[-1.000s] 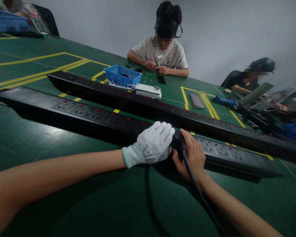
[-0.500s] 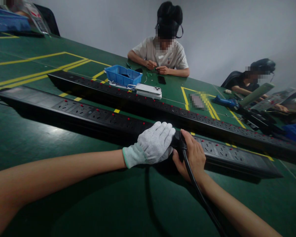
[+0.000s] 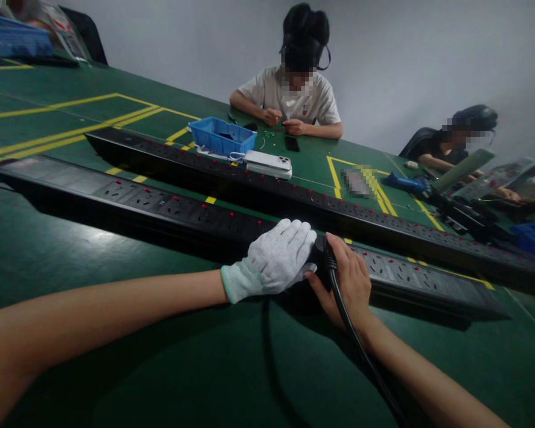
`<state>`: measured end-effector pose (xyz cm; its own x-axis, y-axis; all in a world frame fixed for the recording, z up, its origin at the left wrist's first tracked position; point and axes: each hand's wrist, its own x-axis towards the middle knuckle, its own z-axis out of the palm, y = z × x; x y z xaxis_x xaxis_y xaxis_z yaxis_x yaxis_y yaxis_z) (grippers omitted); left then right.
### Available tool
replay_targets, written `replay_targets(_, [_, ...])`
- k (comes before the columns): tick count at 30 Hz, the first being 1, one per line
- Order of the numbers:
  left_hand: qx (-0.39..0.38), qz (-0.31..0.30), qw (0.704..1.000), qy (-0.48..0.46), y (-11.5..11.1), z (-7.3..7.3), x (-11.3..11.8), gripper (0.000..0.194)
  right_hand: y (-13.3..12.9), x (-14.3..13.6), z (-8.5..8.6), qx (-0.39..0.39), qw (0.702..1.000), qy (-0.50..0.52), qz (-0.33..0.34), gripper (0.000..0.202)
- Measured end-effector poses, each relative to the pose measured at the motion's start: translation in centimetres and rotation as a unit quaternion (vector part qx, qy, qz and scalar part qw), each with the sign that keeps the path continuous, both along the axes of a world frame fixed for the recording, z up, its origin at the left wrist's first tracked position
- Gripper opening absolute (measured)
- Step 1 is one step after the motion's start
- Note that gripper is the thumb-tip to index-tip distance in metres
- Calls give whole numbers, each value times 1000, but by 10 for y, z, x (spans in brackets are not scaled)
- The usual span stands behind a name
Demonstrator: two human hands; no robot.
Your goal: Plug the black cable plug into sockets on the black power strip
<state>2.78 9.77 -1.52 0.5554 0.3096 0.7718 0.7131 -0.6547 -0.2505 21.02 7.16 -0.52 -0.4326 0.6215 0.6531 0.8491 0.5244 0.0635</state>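
A long black power strip [image 3: 187,215] with red-dotted sockets lies slantwise across the table before me. My left hand [image 3: 280,257], in a pale grey glove with a green cuff, wraps over its middle, fingers on the far side. Right beside it, my bare right hand [image 3: 351,279] grips a black plug [image 3: 321,252] that sits at the strip's sockets. Whether its pins are fully in is hidden by the hands. From the plug a thick black cord [image 3: 354,342] runs down towards me. Behind lies a second black power strip [image 3: 245,185], parallel to the first.
Beyond the strips stand a blue bin [image 3: 223,137] and a white phone [image 3: 267,163] on a white box. A co-worker [image 3: 289,101] sits opposite, and another [image 3: 455,139] sits at the right among tools. Yellow tape [image 3: 89,125] marks the green table.
My right thumb has shifted slightly left, nearer the gloved hand. Both hands otherwise stay where they were on the strip and plug.
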Motion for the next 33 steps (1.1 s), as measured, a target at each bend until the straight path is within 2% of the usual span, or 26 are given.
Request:
replay_targets(11, [9, -2, 1000, -8, 1, 0, 1, 46, -1, -2, 0, -2, 1000, 8, -1, 57])
replay_targets(18, [-19, -12, 999, -26, 1, -3, 1, 45, -1, 0, -1, -3, 1000, 7, -4, 54])
replay_targets(33, [-6, -14, 1000, -26, -1, 0, 1, 48, 0, 1, -5, -13, 1000, 7, -12, 52])
